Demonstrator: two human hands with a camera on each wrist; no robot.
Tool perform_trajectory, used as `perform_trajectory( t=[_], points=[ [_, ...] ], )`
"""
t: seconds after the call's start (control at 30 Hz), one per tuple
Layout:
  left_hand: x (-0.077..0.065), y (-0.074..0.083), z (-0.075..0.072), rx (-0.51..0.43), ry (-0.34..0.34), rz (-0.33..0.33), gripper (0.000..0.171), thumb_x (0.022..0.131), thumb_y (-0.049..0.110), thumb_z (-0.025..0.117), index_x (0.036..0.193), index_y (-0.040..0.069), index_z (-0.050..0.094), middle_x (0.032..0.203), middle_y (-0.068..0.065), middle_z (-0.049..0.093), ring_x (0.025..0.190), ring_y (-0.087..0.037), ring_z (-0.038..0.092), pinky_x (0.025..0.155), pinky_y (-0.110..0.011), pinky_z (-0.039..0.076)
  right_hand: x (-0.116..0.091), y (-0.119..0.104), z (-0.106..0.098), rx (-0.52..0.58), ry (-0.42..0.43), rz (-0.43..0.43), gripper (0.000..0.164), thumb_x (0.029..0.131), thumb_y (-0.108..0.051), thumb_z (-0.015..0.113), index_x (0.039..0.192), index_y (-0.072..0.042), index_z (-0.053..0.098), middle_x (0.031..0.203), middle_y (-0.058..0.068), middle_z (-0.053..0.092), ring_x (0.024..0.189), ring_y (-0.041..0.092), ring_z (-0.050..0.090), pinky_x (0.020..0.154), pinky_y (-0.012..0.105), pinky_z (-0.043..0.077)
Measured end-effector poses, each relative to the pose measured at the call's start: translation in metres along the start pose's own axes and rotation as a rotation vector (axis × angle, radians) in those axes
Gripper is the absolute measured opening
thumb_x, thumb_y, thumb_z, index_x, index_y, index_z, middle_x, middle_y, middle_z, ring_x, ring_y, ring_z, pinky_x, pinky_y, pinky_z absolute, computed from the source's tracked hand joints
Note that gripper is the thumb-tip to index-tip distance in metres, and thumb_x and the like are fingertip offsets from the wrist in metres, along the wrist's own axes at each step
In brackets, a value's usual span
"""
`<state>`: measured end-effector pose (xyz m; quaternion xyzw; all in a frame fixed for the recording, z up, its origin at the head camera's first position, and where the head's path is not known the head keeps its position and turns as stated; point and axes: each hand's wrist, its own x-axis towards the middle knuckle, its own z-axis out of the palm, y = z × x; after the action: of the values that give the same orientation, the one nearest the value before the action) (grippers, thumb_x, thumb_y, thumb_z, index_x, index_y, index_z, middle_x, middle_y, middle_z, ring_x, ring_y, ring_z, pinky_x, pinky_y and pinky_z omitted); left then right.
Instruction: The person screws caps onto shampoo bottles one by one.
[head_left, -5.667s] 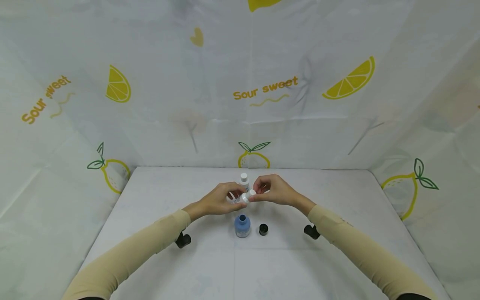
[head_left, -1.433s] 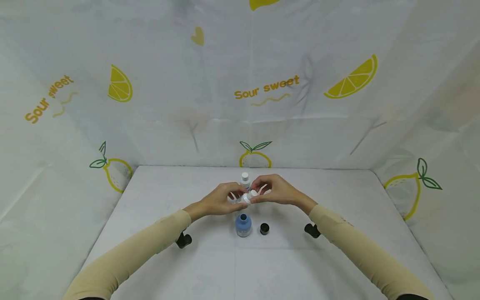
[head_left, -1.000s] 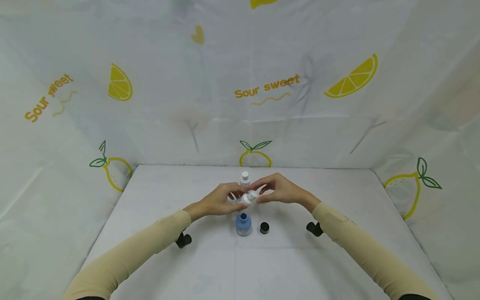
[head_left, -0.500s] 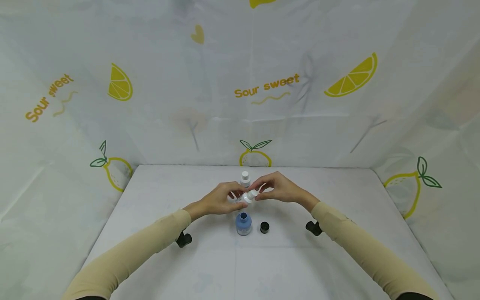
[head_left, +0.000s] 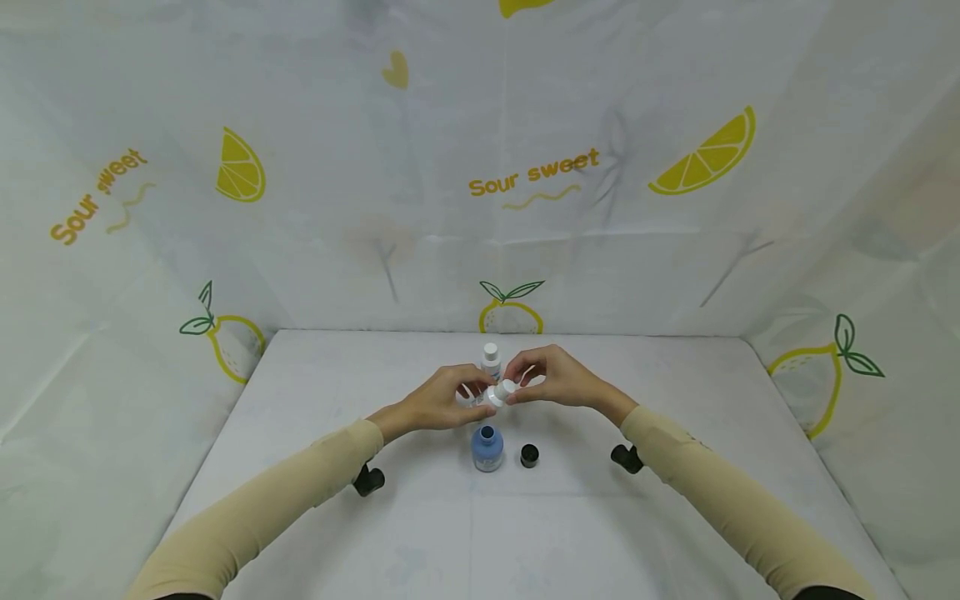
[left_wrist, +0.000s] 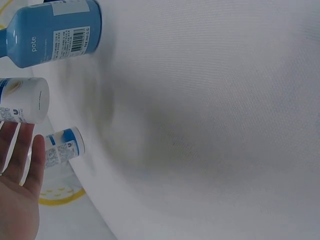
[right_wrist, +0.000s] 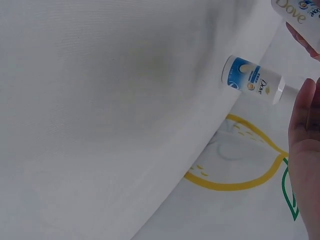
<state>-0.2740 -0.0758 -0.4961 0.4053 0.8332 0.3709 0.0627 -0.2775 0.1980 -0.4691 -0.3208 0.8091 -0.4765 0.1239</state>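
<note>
My left hand (head_left: 438, 400) grips a small white Dove bottle (head_left: 491, 399) by its body, tilted with its top to the right. At its white cap (head_left: 506, 389), my right hand (head_left: 558, 379) pinches with thumb and fingertips. The left wrist view shows the base of the held bottle (left_wrist: 25, 100) off the table, above the left fingers (left_wrist: 35, 162). Below the hands, a blue bottle (head_left: 487, 452) stands upright with its mouth uncovered. A black cap (head_left: 529, 456) lies just right of it.
Behind the hands stands a second white Dove bottle (head_left: 491, 357), with its white cap on, also in the right wrist view (right_wrist: 255, 80). The white table (head_left: 375, 550) ends at a hanging sheet (head_left: 337, 275) printed with lemons.
My right fingers loosened and spread a little around the white cap about a second ago, then closed in on it again. The left hand and the other bottles keep their places.
</note>
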Motion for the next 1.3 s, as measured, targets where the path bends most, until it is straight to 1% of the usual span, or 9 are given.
perform_trajectory(
  t=[0.13, 0.3, 0.47, 0.83, 1.13, 1.3],
  points=[
    [0.0006, -0.0003, 0.0002, 0.002, -0.002, -0.005, 0.037, 0.096, 0.025, 0.084, 0.128, 0.009, 0.075, 0.111, -0.003, 0.076, 0.1, -0.013, 0.07, 0.088, -0.033, 0.064, -0.0002, -0.0015, 0.0006, -0.024, 0.017, 0.009, 0.025, 0.085, -0.016, 0.094, 0.105, -0.014, 0.078, 0.104, 0.001, 0.078, 0.099, 0.014, 0.071, 0.097, 0.05, 0.064],
    [0.0007, 0.0004, -0.0001, 0.005, -0.002, -0.005, 0.038, 0.096, 0.025, 0.083, 0.129, 0.009, 0.074, 0.112, -0.004, 0.076, 0.101, -0.014, 0.07, 0.089, -0.034, 0.064, -0.0003, -0.003, 0.0023, -0.052, 0.037, 0.016, 0.024, 0.086, -0.02, 0.094, 0.102, -0.013, 0.077, 0.101, 0.003, 0.076, 0.098, 0.016, 0.07, 0.096, 0.052, 0.064],
    [0.0007, 0.0001, -0.0002, 0.004, 0.0, -0.001, 0.037, 0.096, 0.025, 0.083, 0.129, 0.009, 0.074, 0.111, -0.004, 0.076, 0.1, -0.015, 0.07, 0.089, -0.034, 0.064, 0.0001, -0.0047, 0.0045, -0.064, 0.05, 0.024, 0.023, 0.087, -0.02, 0.093, 0.101, -0.012, 0.076, 0.099, 0.003, 0.076, 0.097, 0.017, 0.07, 0.096, 0.055, 0.063],
    [0.0009, -0.0006, 0.001, 0.01, 0.018, 0.0, 0.037, 0.096, 0.025, 0.084, 0.128, 0.009, 0.074, 0.111, -0.004, 0.076, 0.1, -0.014, 0.07, 0.088, -0.03, 0.063, 0.002, 0.0, 0.0085, -0.094, 0.086, 0.036, 0.022, 0.087, -0.019, 0.092, 0.097, -0.013, 0.073, 0.096, 0.0, 0.073, 0.094, 0.017, 0.069, 0.095, 0.056, 0.062],
    [-0.0002, 0.0007, 0.0009, 0.009, 0.018, -0.019, 0.037, 0.096, 0.024, 0.084, 0.128, 0.009, 0.075, 0.11, -0.003, 0.076, 0.1, -0.013, 0.07, 0.087, -0.028, 0.062, 0.0021, 0.0015, 0.01, -0.1, 0.088, 0.043, 0.023, 0.087, -0.021, 0.093, 0.096, -0.014, 0.073, 0.096, 0.0, 0.074, 0.092, 0.016, 0.069, 0.094, 0.053, 0.063],
    [0.0003, 0.0, 0.0014, 0.006, 0.021, -0.005, 0.036, 0.096, 0.024, 0.083, 0.127, 0.008, 0.075, 0.11, -0.005, 0.076, 0.099, -0.015, 0.07, 0.087, -0.029, 0.063, 0.0012, -0.0009, 0.009, -0.087, 0.067, 0.047, 0.024, 0.086, -0.021, 0.093, 0.098, -0.013, 0.073, 0.097, 0.001, 0.073, 0.095, 0.018, 0.069, 0.095, 0.053, 0.063]
  ],
)
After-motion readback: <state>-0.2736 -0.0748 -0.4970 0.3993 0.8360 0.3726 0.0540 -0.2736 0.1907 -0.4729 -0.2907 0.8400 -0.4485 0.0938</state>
